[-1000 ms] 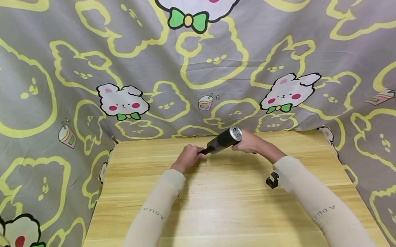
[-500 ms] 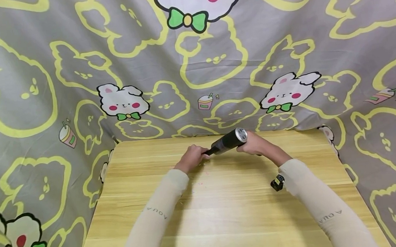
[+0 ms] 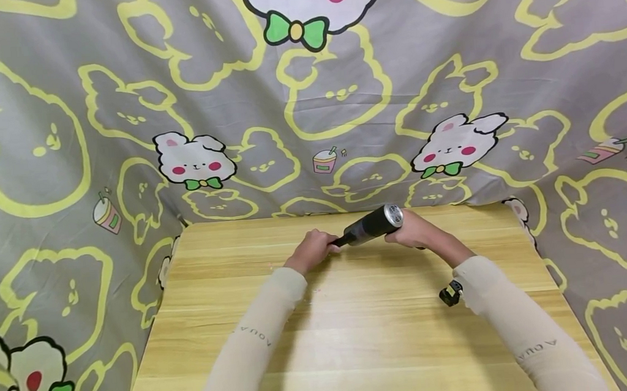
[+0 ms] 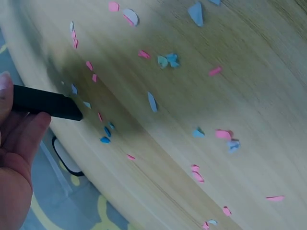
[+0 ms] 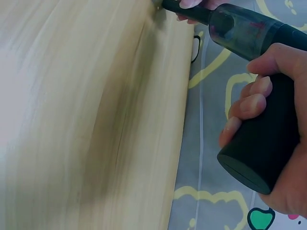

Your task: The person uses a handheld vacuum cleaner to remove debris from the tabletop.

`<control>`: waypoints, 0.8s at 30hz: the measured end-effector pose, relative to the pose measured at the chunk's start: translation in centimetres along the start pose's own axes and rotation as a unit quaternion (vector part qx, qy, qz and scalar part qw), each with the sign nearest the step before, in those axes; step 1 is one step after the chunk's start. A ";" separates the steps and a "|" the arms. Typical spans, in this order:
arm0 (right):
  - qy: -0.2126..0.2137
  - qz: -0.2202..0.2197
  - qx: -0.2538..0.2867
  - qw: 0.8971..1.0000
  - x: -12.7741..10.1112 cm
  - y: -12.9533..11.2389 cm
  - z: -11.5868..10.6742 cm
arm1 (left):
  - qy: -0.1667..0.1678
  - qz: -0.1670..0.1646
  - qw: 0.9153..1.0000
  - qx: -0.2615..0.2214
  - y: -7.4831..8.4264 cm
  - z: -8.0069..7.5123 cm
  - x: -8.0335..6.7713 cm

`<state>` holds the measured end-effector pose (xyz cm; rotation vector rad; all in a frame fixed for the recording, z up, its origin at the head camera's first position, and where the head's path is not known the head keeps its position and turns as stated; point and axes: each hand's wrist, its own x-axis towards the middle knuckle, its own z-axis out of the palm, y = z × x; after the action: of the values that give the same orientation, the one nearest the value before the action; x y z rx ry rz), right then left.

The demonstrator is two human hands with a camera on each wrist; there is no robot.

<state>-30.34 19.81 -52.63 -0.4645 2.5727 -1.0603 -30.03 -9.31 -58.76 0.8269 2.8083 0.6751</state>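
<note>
A black handheld vacuum cleaner (image 3: 371,226) with a silver vented end hangs tilted over the far part of the table. My right hand (image 3: 419,236) grips its thick handle (image 5: 268,139), fingers wrapped around it in the right wrist view. Pink bits show through the clear dust chamber (image 5: 242,29). Up front, my left hand (image 3: 313,251) holds the narrow black nozzle (image 4: 45,102). In the left wrist view the nozzle's tip is close above small pink and blue scraps (image 4: 105,139); whether it touches the wood cannot be told.
More scraps, pink (image 4: 223,134) and blue (image 4: 152,101), lie scattered over the wooden table (image 3: 326,354). A patterned grey curtain (image 3: 262,101) rises right behind the table's far edge. A small black device (image 3: 451,293) is at the right wrist.
Both hands have shifted a little to the right, carrying the vacuum cleaner and its nozzle with them. The grip of each hand looks the same.
</note>
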 end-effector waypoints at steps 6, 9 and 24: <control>0.002 0.020 0.010 1.000 -0.5 0.6 -0.3 | -0.009 0.003 1.000 0.018 0.8 0.0 0.3; -0.014 0.041 0.031 0.999 -0.9 1.0 -0.5 | -0.011 0.002 1.000 0.029 1.1 0.2 0.4; -0.049 0.116 0.113 0.986 -2.8 3.3 0.9 | 0.028 -0.009 0.985 0.169 3.8 2.5 -0.6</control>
<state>-28.05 22.67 -55.14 -0.1523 2.3167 -1.1926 -27.11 -5.86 -59.22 0.8407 3.0259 0.2218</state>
